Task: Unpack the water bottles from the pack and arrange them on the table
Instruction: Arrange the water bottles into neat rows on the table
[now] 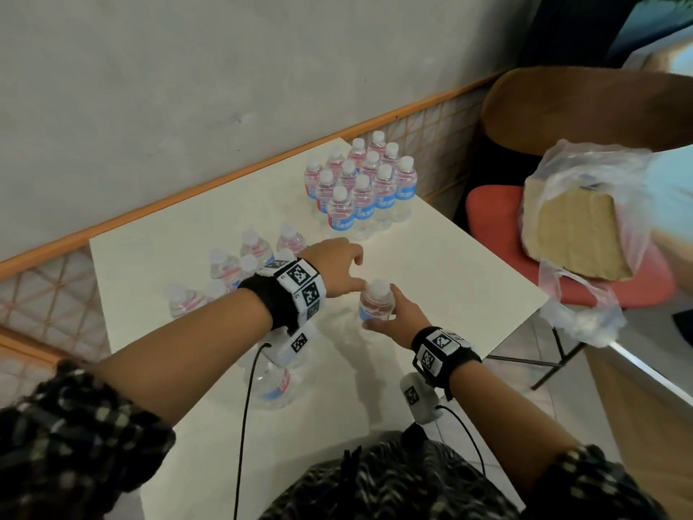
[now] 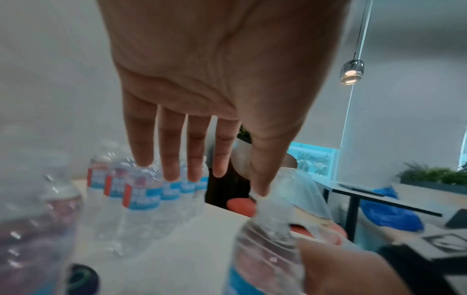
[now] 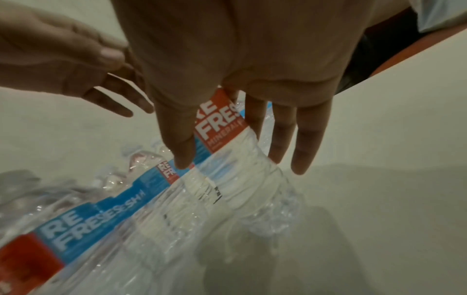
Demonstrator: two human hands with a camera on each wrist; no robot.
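Observation:
On the white table (image 1: 450, 264), my right hand (image 1: 397, 320) grips a small clear water bottle (image 1: 375, 302) with a blue and red label, upright near the middle. The right wrist view shows my thumb and fingers (image 3: 252, 79) around that bottle (image 3: 227, 159). My left hand (image 1: 337, 264) hovers just left of it with straight fingers (image 2: 197, 149), its thumb near the white cap (image 2: 265, 219), and holds nothing. Several bottles (image 1: 360, 189) stand in tight rows at the far right corner. More bottles (image 1: 240, 264) cluster at the left, partly hidden by my left forearm.
Another bottle (image 1: 273, 384) stands under my left wrist near the front edge. A red chair (image 1: 495, 219) beside the table's right edge carries a plastic bag (image 1: 577, 234) with a tan block inside. A wall with an orange rail (image 1: 225, 182) runs behind the table.

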